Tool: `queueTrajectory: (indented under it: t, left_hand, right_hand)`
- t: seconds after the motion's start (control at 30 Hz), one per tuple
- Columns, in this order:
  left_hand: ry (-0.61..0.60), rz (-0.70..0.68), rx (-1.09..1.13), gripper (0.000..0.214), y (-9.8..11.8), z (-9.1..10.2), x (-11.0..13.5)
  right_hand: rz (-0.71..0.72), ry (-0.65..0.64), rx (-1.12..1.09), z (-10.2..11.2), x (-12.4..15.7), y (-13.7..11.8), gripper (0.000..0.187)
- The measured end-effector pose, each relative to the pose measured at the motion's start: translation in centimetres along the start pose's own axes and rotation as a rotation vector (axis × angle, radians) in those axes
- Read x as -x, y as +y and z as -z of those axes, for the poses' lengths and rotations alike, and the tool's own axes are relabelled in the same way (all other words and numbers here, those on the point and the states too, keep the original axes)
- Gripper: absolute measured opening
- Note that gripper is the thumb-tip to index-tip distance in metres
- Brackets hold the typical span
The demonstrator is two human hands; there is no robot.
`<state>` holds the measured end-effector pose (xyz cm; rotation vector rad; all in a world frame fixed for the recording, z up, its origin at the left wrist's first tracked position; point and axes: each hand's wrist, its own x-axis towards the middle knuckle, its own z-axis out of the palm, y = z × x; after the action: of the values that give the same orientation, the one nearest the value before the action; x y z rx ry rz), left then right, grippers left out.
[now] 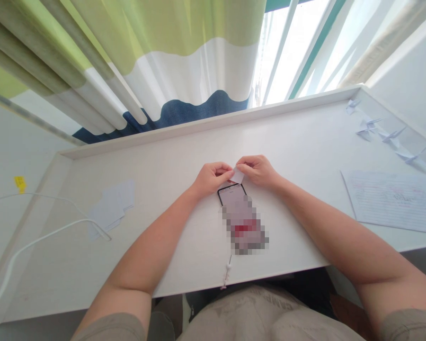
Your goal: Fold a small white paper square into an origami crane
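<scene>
Head view: L hand (211, 179) & R hand (256, 170) both narrow, pinching 1 small white paper sq (237, 175) from either side to keep it up, just above 1 phone (242, 220) on worktop (184, 156). Far left of L hand, loose white paper sheets (111, 208); far right of R hand, approx 4 paper cranes (386, 135), 1 lined sheet (390, 201).

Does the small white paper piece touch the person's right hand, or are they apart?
Touching: the head view shows the right hand gripping the edge of the small white paper piece with its fingertips.
</scene>
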<state>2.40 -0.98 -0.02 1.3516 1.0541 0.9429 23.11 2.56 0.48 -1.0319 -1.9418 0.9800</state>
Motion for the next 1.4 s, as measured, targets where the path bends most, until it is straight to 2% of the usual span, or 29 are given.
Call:
queueTrajectory:
  t: [0.33,0.53,0.67,0.77,0.9,1.0,1.17,1.4]
  left_hand:
    - [0.010,0.010,-0.007,0.034,-0.1,0.2,-0.1]
    - [0.003,0.020,0.024,0.039,0.0,0.1,0.0]
    - [-0.058,0.029,0.035,0.043,0.4,0.3,0.1]
    - [-0.106,0.015,-0.008,0.045,0.8,0.8,0.0]
    - [-0.084,0.016,-0.007,0.056,1.0,1.1,-0.3]
    - [-0.080,0.018,-0.030,0.055,1.0,1.0,-0.3]
    - [-0.128,0.000,-0.021,0.047,0.9,1.0,-0.4]
    - [-0.159,0.061,0.107,0.056,0.6,1.2,-0.2]
  right_hand:
    - [-0.029,-0.027,-0.103,0.1,0.4,-0.5,0.025]
    - [-0.035,0.001,-0.043,0.0,0.4,-0.6,0.026]
    - [-0.033,0.001,0.008,0.1,0.3,-0.5,0.025]
    - [-0.044,0.014,-0.033,0.0,0.3,-0.4,0.025]
    - [-0.065,0.010,-0.119,-0.3,0.3,-0.3,0.025]
    - [-0.078,0.006,-0.143,-0.4,0.2,-0.1,0.026]
    - [-0.043,0.027,-0.121,-0.4,0.3,0.1,0.027]
    - [0.025,0.038,-0.047,-0.5,0.4,-0.1,0.026]
